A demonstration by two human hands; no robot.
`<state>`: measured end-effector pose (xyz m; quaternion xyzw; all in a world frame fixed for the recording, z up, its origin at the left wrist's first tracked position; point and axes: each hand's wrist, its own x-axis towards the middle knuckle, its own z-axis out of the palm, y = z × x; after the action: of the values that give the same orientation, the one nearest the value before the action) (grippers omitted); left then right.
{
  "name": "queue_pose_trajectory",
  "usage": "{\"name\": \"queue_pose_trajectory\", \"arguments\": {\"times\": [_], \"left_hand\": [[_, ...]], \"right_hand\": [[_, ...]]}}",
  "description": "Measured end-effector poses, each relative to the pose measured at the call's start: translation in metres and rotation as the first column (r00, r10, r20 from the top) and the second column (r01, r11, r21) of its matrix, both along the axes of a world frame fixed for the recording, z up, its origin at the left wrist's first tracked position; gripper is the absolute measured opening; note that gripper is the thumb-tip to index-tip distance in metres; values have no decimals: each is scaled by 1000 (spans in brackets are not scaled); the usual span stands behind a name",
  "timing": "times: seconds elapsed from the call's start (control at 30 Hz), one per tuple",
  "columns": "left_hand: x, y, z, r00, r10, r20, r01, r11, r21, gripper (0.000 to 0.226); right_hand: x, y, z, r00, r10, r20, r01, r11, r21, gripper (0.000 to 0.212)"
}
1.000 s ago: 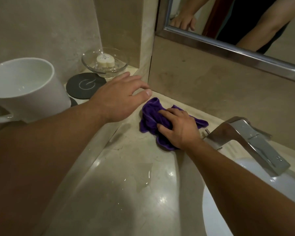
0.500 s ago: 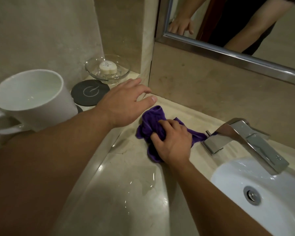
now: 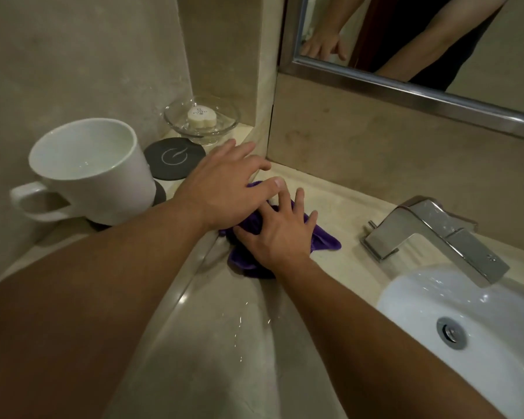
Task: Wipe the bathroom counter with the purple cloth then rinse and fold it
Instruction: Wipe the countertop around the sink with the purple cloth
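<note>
The purple cloth (image 3: 324, 240) lies bunched on the beige stone counter (image 3: 212, 343), close to the back wall and left of the faucet. My right hand (image 3: 280, 234) presses flat on top of it with fingers spread and straight. My left hand (image 3: 227, 189) hovers just above and left of the cloth, fingers extended, thumb over the cloth's far edge; whether it touches the cloth is unclear. Most of the cloth is hidden under both hands.
A white mug (image 3: 91, 170) stands on a raised ledge at left, beside a dark round coaster (image 3: 173, 158) and a glass soap dish (image 3: 201, 120). A chrome faucet (image 3: 436, 234) overhangs the white sink (image 3: 466, 322) at right. Water drops lie on the counter. A mirror (image 3: 421, 49) hangs above.
My right hand went from curled on the cloth to flat with fingers spread. The cloth slid left toward the ledge. My left hand came closer, over the cloth's far edge.
</note>
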<state>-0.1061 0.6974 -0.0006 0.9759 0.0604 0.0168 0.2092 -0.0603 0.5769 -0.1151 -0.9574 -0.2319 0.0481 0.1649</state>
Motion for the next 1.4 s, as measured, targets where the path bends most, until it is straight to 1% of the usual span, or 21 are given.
{"name": "queue_pose_trajectory", "arguments": {"times": [0.07,0.13,0.17,0.3,0.4,0.47,0.77,0.93,1.17,1.27,1.4], "left_hand": [[0,0,-1,1000,-7,-3,7,999,42,55],[-1,0,-3,1000,-8,-24,10,997,75,56],[-1,0,-3,999,-4,-33,7,998,70,55],[-6,2,1,999,32,-34,-34,998,-50,49],[-12,-1,4,999,14,-35,-15,1000,-13,49],[-14,-4,5,999,1,-32,-1,1000,18,49],[-16,-6,5,999,-9,-42,10,1000,28,52],[-11,-2,-1,999,-6,-32,6,1000,17,54],[-14,-4,-3,1000,-11,-17,12,999,35,53],[-14,-6,0,1000,-14,-15,15,999,39,51],[-15,-8,2,1000,-19,-19,20,999,40,52]], "right_hand": [[0,0,-5,997,54,-49,-54,999,-4,75],[1,-1,-10,995,82,-61,-84,996,-19,70],[3,-1,-11,994,89,-63,-91,995,-27,68],[5,-7,-9,990,122,-70,-126,991,-49,67],[6,-17,-7,990,128,-63,-130,991,-36,68],[5,-25,-8,992,119,-52,-121,992,-40,68],[3,-79,-10,999,44,-2,-44,999,-19,71],[-1,-111,-11,996,-61,63,62,998,-2,66],[-12,-111,-13,989,-134,55,133,991,31,70],[-15,-106,-11,990,-123,74,122,992,24,70],[-19,-100,-13,993,-60,97,61,998,-4,67]]}}
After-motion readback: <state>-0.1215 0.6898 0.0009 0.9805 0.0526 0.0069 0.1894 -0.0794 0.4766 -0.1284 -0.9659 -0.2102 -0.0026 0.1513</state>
